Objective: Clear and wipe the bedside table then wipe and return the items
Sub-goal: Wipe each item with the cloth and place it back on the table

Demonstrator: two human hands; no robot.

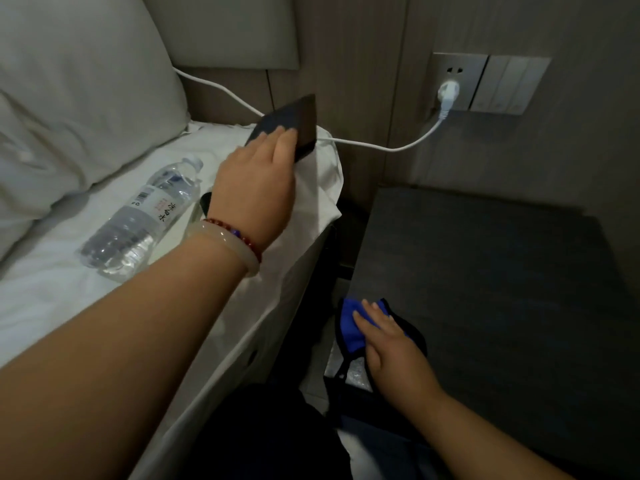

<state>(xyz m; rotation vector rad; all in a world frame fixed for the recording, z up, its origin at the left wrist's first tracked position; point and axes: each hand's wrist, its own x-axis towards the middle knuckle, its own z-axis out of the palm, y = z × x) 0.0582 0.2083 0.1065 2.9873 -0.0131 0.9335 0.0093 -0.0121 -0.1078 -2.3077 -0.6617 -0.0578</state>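
My left hand (258, 181) grips a dark flat phone-like slab (299, 121) above the bed's right edge, tilted up on its side. A clear water bottle (138, 220) lies on the white sheet left of that hand. A small dark object (205, 201) peeks out behind my left wrist. My right hand (388, 344) presses a blue cloth with black edging (349, 327) flat on the near left corner of the dark bedside table (485, 271). Nothing else stands on the tabletop.
A white cable (381, 145) runs from a plug in the wall socket (448, 90) across to the bed behind the slab. Pillows (79, 98) lie at the bed's head. A narrow dark gap (318, 306) separates bed and table.
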